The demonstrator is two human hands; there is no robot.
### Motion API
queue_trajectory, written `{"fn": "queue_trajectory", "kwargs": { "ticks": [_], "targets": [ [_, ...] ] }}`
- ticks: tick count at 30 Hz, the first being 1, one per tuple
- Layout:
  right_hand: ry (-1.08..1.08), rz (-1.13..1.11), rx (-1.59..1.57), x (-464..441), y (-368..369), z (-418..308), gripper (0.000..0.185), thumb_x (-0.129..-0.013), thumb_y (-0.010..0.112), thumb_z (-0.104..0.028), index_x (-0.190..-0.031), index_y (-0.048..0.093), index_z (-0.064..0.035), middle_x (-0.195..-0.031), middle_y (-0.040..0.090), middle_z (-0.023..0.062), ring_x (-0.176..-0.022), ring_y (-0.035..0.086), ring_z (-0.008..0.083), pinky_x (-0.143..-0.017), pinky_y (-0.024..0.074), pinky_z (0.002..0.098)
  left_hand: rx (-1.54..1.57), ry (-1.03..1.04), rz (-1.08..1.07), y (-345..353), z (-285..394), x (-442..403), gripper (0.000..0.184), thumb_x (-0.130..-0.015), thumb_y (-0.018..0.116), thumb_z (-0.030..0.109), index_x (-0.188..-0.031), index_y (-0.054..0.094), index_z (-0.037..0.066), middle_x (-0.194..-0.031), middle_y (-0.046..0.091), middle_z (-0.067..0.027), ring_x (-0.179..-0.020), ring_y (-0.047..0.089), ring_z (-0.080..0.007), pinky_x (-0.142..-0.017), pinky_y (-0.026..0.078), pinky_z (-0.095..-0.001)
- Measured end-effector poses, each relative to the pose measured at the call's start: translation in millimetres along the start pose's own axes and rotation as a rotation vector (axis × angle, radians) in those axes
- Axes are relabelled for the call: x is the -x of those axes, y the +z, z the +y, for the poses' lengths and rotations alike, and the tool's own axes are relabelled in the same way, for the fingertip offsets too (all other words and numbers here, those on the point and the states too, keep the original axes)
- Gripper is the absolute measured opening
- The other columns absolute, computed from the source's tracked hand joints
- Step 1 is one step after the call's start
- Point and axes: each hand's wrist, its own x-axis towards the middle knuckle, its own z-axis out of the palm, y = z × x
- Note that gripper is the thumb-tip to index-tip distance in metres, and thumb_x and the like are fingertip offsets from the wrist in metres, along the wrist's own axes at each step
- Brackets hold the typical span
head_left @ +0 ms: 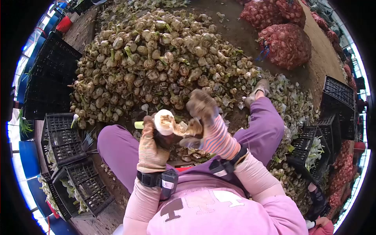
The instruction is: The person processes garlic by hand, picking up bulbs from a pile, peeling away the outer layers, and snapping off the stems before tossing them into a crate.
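Observation:
My left hand (150,143), in a dirty striped work glove, is closed around a white garlic bulb (163,122) with brown remains on its face. A pale yellow-green stub (139,125) sticks out left of that hand; I cannot tell what it belongs to. My right hand (205,121), in a soiled striped glove, is just right of the bulb, blurred, its thumb spread from its fingers. A curling brown strip of garlic skin (186,128) reaches from the bulb into the gap between thumb and fingers. Unpeeled garlic is heaped (145,62) in front of both hands.
Black crates (88,184) stand at the left, some with garlic inside, and more crates (303,147) at the right. Full red net sacks (285,46) lie at the back right. Loose skins (291,98) cover the ground by my foot (261,88). Another person's sleeve (322,227) shows at bottom right.

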Motion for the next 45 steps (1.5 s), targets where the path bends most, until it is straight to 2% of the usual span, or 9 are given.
{"fn": "queue_trajectory", "kwargs": {
  "ticks": [9,15,22,31,33,34,39,41,45],
  "targets": [
    [0.979,0.134,-1.211,8.6,18.1,-2.4,0.015,-0.09,0.057,-0.013,-0.102,0.053,-0.0051,-0.088,0.056,-0.0008,-0.084,0.054,0.0084,-0.072,0.0473,0.0255,-0.145,0.015,-0.23,6.6,-16.7,12.3,0.038,-0.089,0.059,0.025,-0.12,0.05,0.005,-0.117,0.057,-0.0086,-0.108,0.055,-0.0212,-0.09,0.047,-0.0352],
    [0.332,0.127,-0.455,7.4,36.5,-9.3,0.016,-0.088,0.06,-0.014,-0.1,0.051,-0.0079,-0.085,0.054,-0.0008,-0.077,0.051,0.006,-0.067,0.0434,0.0211,-0.215,0.204,-0.088,4.7,-13.9,11.9,0.031,-0.088,0.061,0.015,-0.114,0.054,0.0,-0.108,0.061,-0.0112,-0.097,0.061,-0.0234,-0.084,0.053,-0.0367],
    [1.236,0.297,-1.203,9.1,41.9,16.6,0.025,-0.091,0.055,-0.019,-0.111,0.046,-0.0077,-0.085,0.058,0.0046,-0.062,0.056,0.0116,-0.05,0.0467,0.0226,-0.59,0.343,-0.453,0.3,2.2,18.0,0.041,-0.087,0.063,0.028,-0.117,0.052,0.002,-0.111,0.059,-0.0157,-0.1,0.06,-0.0258,-0.086,0.05,-0.0402],
    [1.128,0.17,-1.06,20.8,13.8,1.2,0.022,-0.084,0.045,-0.002,-0.101,0.057,-0.0075,-0.079,0.057,0.0007,-0.065,0.054,0.0078,-0.054,0.0448,0.0194,0.116,1.197,0.24,-199.7,325.3,78.6,0.039,-0.079,0.062,0.025,-0.094,0.059,-0.01,-0.088,0.066,-0.0192,-0.082,0.066,-0.0298,-0.071,0.059,-0.035],
    [1.181,0.094,-1.162,11.0,11.4,-8.4,0.018,-0.086,0.047,-0.006,-0.101,0.056,-0.0075,-0.078,0.053,-0.0027,-0.065,0.05,0.0054,-0.059,0.0433,0.0194,-0.377,0.556,-0.39,-125.8,277.4,51.8,0.043,-0.079,0.064,0.034,-0.094,0.061,-0.006,-0.088,0.066,-0.0163,-0.082,0.066,-0.0249,-0.071,0.055,-0.0318],
    [1.191,0.056,-1.116,5.8,11.9,-10.8,0.015,-0.087,0.051,-0.009,-0.101,0.056,-0.0071,-0.078,0.052,-0.0036,-0.067,0.049,0.0047,-0.061,0.0426,0.0196,-0.439,0.922,0.282,-69.7,211.7,8.1,0.038,-0.083,0.061,0.032,-0.104,0.061,0.0,-0.092,0.067,-0.0128,-0.086,0.064,-0.0201,-0.076,0.051,-0.0308],
    [1.042,0.013,-0.955,0.5,8.8,-2.3,0.023,-0.085,0.067,-0.02,-0.098,0.057,-0.0038,-0.086,0.055,-0.0028,-0.078,0.048,0.0043,-0.071,0.0426,0.0204,-1.199,0.235,-0.173,9.7,21.8,-148.9,0.043,-0.079,0.058,-0.003,-0.121,0.055,0.006,-0.111,0.06,-0.0113,-0.09,0.061,-0.0157,-0.075,0.051,-0.0229],
    [1.051,0.045,-0.925,-3.9,4.4,-0.5,0.023,-0.084,0.068,-0.02,-0.098,0.058,-0.0033,-0.086,0.056,-0.0025,-0.078,0.049,0.0048,-0.07,0.0433,0.0213,-1.954,0.825,-0.221,9.8,-37.9,-201.1,0.059,-0.071,0.073,0.015,-0.125,0.05,0.016,-0.115,0.055,-0.0178,-0.103,0.057,-0.03,-0.084,0.048,-0.0395],
    [1.012,-0.071,-0.578,-6.4,-5.6,9.3,0.027,-0.081,0.069,-0.023,-0.098,0.059,-0.0051,-0.076,0.06,0.0036,-0.069,0.056,0.0109,-0.063,0.0462,0.0271,-2.585,0.595,-0.245,51.5,-74.8,-241.1,0.035,-0.073,0.068,0.018,-0.108,0.06,0.017,-0.104,0.06,-0.0139,-0.097,0.06,-0.03,-0.08,0.05,-0.04]
  ]
}}
